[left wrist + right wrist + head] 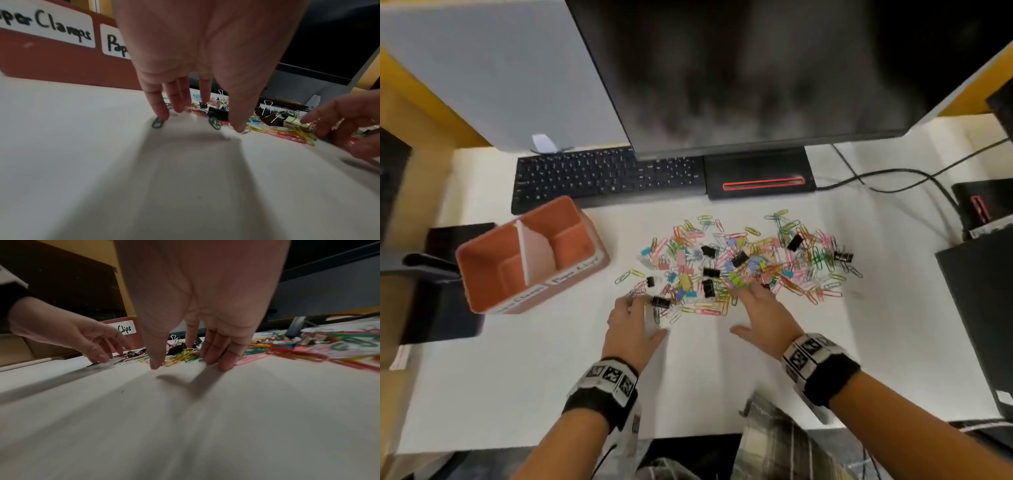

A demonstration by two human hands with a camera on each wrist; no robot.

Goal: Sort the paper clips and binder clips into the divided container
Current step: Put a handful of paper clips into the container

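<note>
Both grips spread: left hand point(631, 320) fingertips touch clips at the pile point(743, 263) edge, right hand point(763, 313) likewise (fingertips blurred); container point(530, 255) label partly hidden.

Coloured paper clips point(743, 263) and black and pastel binder clips point(710, 272) lay mixed in a loose heap on my desk; the terracotta divided container point(527, 255) stood left, both compartments bare.

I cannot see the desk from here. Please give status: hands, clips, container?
Left hand and right hand open, fingertips at near edge of clip pile. Divided container empty, left of pile. Nothing between pile and container.
</note>
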